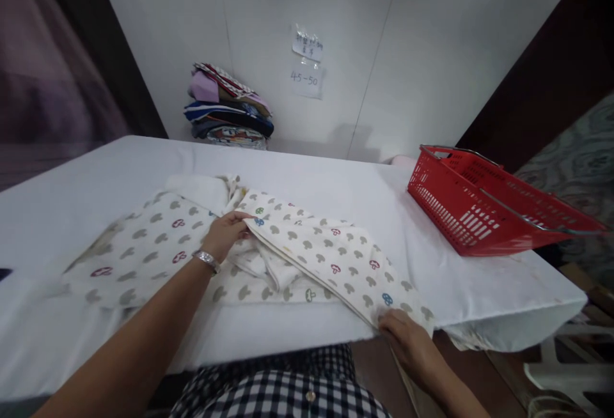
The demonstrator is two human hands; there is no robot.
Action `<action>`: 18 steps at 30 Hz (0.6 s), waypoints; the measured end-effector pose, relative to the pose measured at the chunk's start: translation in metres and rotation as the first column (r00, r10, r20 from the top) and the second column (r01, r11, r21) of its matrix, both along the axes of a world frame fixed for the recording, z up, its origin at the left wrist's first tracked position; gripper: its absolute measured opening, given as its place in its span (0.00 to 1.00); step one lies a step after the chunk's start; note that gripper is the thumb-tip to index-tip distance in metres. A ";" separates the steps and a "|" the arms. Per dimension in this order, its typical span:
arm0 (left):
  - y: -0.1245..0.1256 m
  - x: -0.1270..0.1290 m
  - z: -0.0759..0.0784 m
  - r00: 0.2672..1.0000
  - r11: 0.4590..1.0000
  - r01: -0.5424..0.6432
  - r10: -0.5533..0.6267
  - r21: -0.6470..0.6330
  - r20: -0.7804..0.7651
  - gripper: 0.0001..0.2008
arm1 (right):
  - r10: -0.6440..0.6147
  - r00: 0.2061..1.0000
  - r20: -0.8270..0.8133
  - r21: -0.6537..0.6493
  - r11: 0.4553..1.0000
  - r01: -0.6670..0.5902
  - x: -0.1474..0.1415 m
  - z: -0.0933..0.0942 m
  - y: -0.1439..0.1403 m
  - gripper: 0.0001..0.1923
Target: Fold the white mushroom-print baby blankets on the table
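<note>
A cream cloth (307, 255) printed with grey, red, blue and green mushroom shapes lies partly folded on the white table (71, 194). My left hand (224, 234), with a metal watch on the wrist, pinches a folded edge near the cloth's middle. At the table's front edge my right hand (407, 340) grips the cloth's near right corner. A folded flap runs taut between both hands.
A red plastic basket (484, 204) with metal handles sits at the table's right end. A stack of folded colourful fabrics (229, 108) rests against the white wall at the back. Paper notes (307, 63) hang on the wall. A white plastic stool (570, 373) stands lower right.
</note>
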State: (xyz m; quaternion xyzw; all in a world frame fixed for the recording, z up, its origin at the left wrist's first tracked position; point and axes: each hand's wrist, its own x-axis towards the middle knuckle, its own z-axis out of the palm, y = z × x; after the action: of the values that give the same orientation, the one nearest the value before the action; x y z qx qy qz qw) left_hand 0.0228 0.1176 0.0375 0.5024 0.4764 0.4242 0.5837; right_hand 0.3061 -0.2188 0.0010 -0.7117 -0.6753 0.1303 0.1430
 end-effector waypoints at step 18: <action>-0.012 -0.007 0.011 0.999 0.999 0.035 -0.034 0.036 -0.021 0.14 | 0.078 0.995 0.055 0.185 0.979 -0.086 -0.061 -0.006 0.115 0.10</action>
State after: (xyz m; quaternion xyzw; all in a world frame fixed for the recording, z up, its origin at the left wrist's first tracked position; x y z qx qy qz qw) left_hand 0.0159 0.1057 0.0484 0.5254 0.4657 0.4176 0.5768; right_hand 0.2454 -0.1036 -0.0045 -0.6695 -0.7165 0.0553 0.1878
